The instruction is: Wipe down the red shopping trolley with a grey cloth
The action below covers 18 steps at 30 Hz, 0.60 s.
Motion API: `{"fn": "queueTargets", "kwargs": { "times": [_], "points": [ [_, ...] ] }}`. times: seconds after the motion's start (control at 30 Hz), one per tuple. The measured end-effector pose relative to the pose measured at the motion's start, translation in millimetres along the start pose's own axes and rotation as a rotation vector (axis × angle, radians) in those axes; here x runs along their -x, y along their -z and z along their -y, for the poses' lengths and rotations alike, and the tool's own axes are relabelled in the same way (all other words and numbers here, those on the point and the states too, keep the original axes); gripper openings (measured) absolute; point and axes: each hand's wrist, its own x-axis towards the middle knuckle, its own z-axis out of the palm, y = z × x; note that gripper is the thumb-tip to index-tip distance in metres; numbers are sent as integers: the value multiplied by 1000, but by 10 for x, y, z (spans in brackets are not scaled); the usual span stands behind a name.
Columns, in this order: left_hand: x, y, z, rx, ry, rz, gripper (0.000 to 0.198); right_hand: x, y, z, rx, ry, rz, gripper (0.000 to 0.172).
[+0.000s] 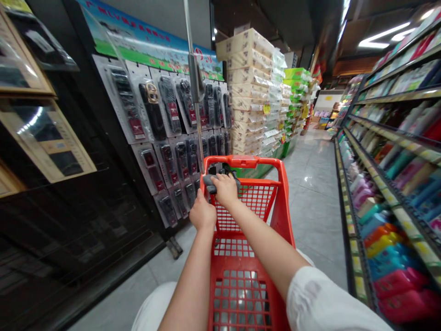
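Note:
A red plastic shopping cart point(241, 266) with grid walls stands right in front of me. My left hand point(203, 215) is closed at the cart's left upper edge, its fingers partly hidden. My right hand point(226, 189) reaches across to the same corner, its fingers curled over a dark grey grip-like piece point(209, 183). A black part beside that piece is mostly covered by the hand, so its kind is unclear. A thin metal pole point(189, 32) with a grey fitting rises just behind this corner; I cannot tell whether it joins the grey piece.
Packaged belts point(167, 103) hang on the left wall, beside framed boxed goods point(51, 138). Stacked cream cartons point(250, 87) and green boxes point(292, 92) stand ahead. Full shelves point(396, 193) line the right side. A grey tiled aisle point(313, 184) runs between.

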Motion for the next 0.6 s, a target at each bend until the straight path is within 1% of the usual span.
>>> {"fn": "queueTargets", "kwargs": {
  "times": [0.07, 0.1, 0.2, 0.27, 0.33, 0.4, 0.5, 0.57, 0.6],
  "points": [
    [-1, -6, 15, 7, 8, -4, 55, 137, 35, -123, -4, 12, 1, 46],
    [-1, -10, 22, 16, 8, -7, 56, 221, 61, -204, -9, -9, -11, 46],
    [-6, -14, 39, 67, -8, -19, 56, 427, 136, -418, -41, -129, -81, 46],
    [-9, -7, 45, 103, -17, -18, 54, 453, 170, -468, -69, -203, -104, 45],
    [-4, 7, 46, 135, -10, -13, 52, 370, 186, -419, -116, -218, -88, 45],
    [7, 22, 43, 162, 11, -24, 51, 204, 187, -291, -185, -160, -69, 47],
    [9, 27, 43, 228, 49, -46, 48, -87, 162, -41, -280, -67, -83, 53],
    [-27, 12, 61, 327, 76, -52, 43, -219, 128, 104, -286, -58, -62, 49],
    [-59, 0, 78, 421, 102, -44, 41, -245, 106, 160, -275, -53, -38, 46]
  ]
}}
